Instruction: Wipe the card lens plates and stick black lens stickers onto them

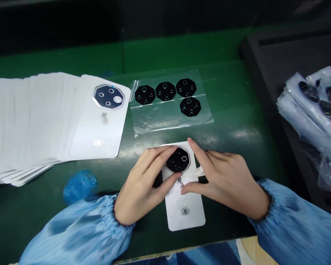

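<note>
A white phone back panel [186, 221] lies flat on the green bench in front of me, dark print down its middle. At its upper end sits a black octagonal camera lens cover [177, 160] within a silvery ring. My left hand [145, 180] pinches this cover, index finger along its top edge and thumb at its lower edge. My right hand [223, 176] rests at the panel's right side, index finger stretched to the top edge and thumb over the print. A small white scrap [200, 171] pokes out from under its curled fingers; its kind is unclear.
Many white panels [30, 121] lie fanned out at left, the front one with a camera ring. A clear plastic sheet [154, 121] carries several black lens covers. A crumpled blue lump [79, 186] lies near my left sleeve. Bagged black parts [320, 99] fill a dark tray [262, 70] at right.
</note>
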Available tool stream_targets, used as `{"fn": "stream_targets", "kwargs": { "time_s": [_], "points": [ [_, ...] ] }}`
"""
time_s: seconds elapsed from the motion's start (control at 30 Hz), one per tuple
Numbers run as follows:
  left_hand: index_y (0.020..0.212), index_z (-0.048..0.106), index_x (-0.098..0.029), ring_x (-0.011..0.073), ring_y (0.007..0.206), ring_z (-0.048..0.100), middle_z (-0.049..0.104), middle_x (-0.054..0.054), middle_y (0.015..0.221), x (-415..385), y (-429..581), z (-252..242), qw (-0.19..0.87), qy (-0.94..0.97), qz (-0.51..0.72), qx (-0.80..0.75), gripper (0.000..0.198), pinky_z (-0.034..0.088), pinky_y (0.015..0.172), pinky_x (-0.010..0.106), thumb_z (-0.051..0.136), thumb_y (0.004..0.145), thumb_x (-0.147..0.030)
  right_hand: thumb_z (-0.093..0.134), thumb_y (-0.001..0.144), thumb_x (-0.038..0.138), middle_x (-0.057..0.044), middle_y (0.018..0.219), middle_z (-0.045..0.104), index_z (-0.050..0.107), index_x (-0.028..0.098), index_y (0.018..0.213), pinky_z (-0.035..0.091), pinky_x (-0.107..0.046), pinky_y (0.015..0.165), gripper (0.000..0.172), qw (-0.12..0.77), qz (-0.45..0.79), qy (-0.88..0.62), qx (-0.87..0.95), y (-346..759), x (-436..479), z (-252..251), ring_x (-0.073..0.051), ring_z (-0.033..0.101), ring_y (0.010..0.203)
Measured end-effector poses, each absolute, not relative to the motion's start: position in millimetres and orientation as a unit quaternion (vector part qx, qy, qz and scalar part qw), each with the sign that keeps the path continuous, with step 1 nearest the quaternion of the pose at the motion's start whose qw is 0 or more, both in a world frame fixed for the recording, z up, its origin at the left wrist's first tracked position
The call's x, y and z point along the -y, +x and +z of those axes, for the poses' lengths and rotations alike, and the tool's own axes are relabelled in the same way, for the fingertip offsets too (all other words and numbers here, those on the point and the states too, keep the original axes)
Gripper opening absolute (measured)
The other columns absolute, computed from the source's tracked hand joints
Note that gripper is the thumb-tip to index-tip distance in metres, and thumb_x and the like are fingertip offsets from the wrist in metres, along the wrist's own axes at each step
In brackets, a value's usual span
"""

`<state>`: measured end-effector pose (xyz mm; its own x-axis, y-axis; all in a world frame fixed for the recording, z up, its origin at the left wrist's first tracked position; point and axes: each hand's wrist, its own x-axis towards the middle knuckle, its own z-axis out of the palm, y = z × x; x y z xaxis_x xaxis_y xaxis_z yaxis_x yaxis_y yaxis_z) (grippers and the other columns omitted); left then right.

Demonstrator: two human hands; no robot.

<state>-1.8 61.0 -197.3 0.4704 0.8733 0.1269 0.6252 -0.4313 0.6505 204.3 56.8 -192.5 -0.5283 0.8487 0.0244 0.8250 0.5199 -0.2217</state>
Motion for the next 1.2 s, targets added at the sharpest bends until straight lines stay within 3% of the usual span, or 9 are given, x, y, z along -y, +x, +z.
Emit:
{"fn": "stream_targets", "kwargs": {
  "time_s": [0.43, 0.67, 0.9, 1.2],
  "points": [
    [0.127, 0.049, -0.020, 0.0202, 0.109, 0.055, 0.060, 0.007, 0.120, -61.0, -1.1, -196.9, 0.270, 0.811, 0.226, -0.468, 0.047, 0.048, 0.091, 0.035, 0.065, 0.083, -0.019, 0.053, 0.080, 0.066, -0.007, 0.081, 0.068, 0.039, -0.001, 0.137, 0.041, -0.031, 0.055, 0.089, 0.060, 0.095, -0.467, 0.877, 205.1, -57.3, -189.9, -0.018, 0.062, 0.071],
    [0.127, 0.048, -0.014, 0.0188, 0.114, 0.052, 0.058, 0.009, 0.122, -60.7, -1.8, -195.9, 0.268, 0.823, 0.210, -0.454, 0.048, 0.043, 0.098, 0.032, 0.065, 0.083, -0.017, 0.055, 0.080, 0.064, -0.006, 0.077, 0.067, 0.039, -0.001, 0.137, 0.040, -0.031, 0.054, 0.088, 0.053, 0.100, -0.469, 0.876, 204.5, -57.7, -188.9, -0.017, 0.061, 0.069],
    [0.130, 0.045, -0.016, 0.0209, 0.115, 0.051, 0.058, 0.009, 0.125, -62.3, -1.1, -196.7, 0.278, 0.822, 0.203, -0.453, 0.049, 0.043, 0.098, 0.036, 0.063, 0.084, -0.018, 0.052, 0.080, 0.066, -0.008, 0.079, 0.068, 0.038, -0.001, 0.138, 0.040, -0.032, 0.054, 0.090, 0.050, 0.095, -0.466, 0.878, 204.7, -58.3, -190.0, -0.019, 0.062, 0.070],
    [0.129, 0.046, -0.015, 0.0177, 0.109, 0.055, 0.061, 0.006, 0.118, -61.1, 0.0, -197.7, 0.268, 0.812, 0.223, -0.468, 0.053, 0.044, 0.095, 0.031, 0.068, 0.081, -0.020, 0.051, 0.080, 0.068, -0.010, 0.083, 0.070, 0.039, -0.001, 0.137, 0.038, -0.031, 0.053, 0.090, 0.046, 0.091, -0.463, 0.880, 203.6, -58.9, -189.3, -0.018, 0.062, 0.071]
  ]
}}
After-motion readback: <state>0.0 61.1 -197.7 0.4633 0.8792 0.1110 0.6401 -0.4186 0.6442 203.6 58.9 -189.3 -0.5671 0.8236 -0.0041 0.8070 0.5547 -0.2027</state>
